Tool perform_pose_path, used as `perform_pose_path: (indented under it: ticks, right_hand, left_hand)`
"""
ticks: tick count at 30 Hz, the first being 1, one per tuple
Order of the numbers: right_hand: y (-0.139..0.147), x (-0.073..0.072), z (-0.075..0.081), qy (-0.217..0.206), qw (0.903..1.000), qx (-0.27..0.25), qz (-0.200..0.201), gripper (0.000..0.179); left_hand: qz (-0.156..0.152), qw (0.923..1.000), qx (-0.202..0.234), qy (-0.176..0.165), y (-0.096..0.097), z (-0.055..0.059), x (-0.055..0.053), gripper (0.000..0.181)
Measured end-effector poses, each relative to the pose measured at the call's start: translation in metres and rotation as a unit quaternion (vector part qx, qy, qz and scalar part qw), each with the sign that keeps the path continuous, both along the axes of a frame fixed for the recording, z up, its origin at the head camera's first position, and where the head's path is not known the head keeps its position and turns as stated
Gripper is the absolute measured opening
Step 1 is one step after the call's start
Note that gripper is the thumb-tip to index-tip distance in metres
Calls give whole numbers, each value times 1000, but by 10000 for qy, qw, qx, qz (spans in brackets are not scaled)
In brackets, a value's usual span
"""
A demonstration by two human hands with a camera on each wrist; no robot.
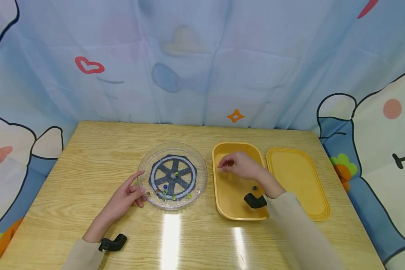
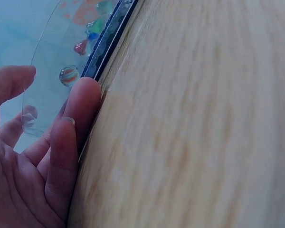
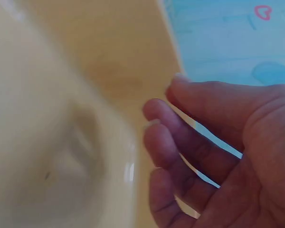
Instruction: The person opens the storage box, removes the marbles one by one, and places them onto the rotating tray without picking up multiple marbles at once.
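Observation:
A clear round dish (image 1: 202,180) holds several glass marbles over a dark spoked wheel shape with a pale ring. My left hand (image 1: 123,198) is at its left side, index finger stretched along the rim and the other fingers against the outer wall. Close by those fingers, inside the dish, lies a striped marble (image 2: 69,75). My right hand (image 1: 241,165) hovers over the yellow tub (image 1: 229,213) with fingers loosely bent. Thumb and fingertips stand slightly apart in the right wrist view, and nothing shows between them. A dark blue marble (image 1: 255,188) lies in the tub.
A yellow lid (image 1: 298,180) lies flat right of the tub, beneath the right forearm's side. Everything stands on a wood-grain table (image 1: 98,157). Behind it hangs a blue printed curtain (image 1: 189,75). Each wrist wears a black camera mount (image 1: 113,243).

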State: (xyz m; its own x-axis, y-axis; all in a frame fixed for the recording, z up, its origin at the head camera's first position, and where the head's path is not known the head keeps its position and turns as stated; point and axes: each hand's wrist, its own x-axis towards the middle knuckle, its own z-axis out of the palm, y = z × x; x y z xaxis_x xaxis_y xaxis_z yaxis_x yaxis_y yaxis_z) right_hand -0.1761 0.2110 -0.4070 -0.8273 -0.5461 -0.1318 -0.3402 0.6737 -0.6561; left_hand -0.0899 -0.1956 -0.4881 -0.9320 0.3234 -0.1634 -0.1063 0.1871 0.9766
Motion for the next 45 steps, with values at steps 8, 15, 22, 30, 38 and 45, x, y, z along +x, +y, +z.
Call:
perform_pose_path:
  ticks: [8,15,22,30,38,45]
  right_hand:
    - [21,4,-6,-139,9964,753,357,3]
    - [31,12,-3,54,9856,1558,659,17]
    - [33,17,-3,318,9767,1986,744,22]
    - [33,21,0,521,9594,2618,913,26]
    - [31,26,3,58,9501,3041,699,22]
    - [29,22,1,-232,9667,2455,685,23]
  left_hand:
    - [18,10000,65,-38,0,-1,0,63]
    - [10,10000,56,-60,0,-1,1,62]
    - [16,10000,43,-27,-1,-2,0,62]
    - [81,9999,-99,53,0,-3,-1,59]
    - [74,9999,-124,11,0,-3,-2,59]
    - [78,9999,-97,-25,0,-2,-1,59]
